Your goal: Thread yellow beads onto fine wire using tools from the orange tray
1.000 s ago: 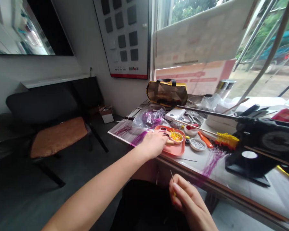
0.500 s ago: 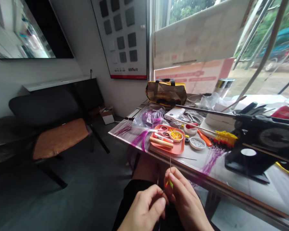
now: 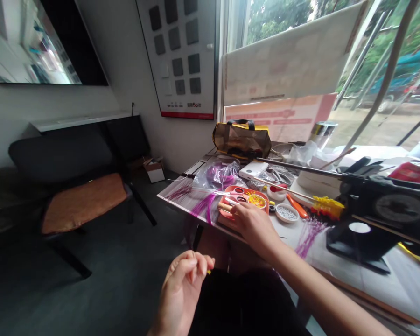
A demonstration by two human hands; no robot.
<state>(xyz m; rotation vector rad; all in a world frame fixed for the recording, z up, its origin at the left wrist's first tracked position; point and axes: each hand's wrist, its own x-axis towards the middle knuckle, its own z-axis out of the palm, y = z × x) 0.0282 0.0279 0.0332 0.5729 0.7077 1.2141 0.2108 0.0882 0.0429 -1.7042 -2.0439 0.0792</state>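
Note:
My left hand [image 3: 182, 284] is raised in front of my lap below the table edge, its fingers pinched together on a small yellow piece [image 3: 209, 271]. My right hand [image 3: 254, 225] reaches over the near end of the orange tray [image 3: 262, 205], fingers stretched flat onto it beside a wooden stick [image 3: 224, 206]. The tray also holds a small bowl of yellow bits [image 3: 256, 200]. Purple threads [image 3: 206, 205] lie on the table just left of the tray.
On the table are a clear bag of purple thread [image 3: 219, 175], a white dish of beads [image 3: 287, 213], a yellow-tipped stick [image 3: 327, 205], a brown bag [image 3: 241, 135] and a black device [image 3: 378, 210]. A chair with an orange cushion [image 3: 80, 200] stands to the left.
Both hands were together at my lap on a thin needle. Now my right hand has gone out to the orange tray, and my left hand keeps the yellow piece, shifted left.

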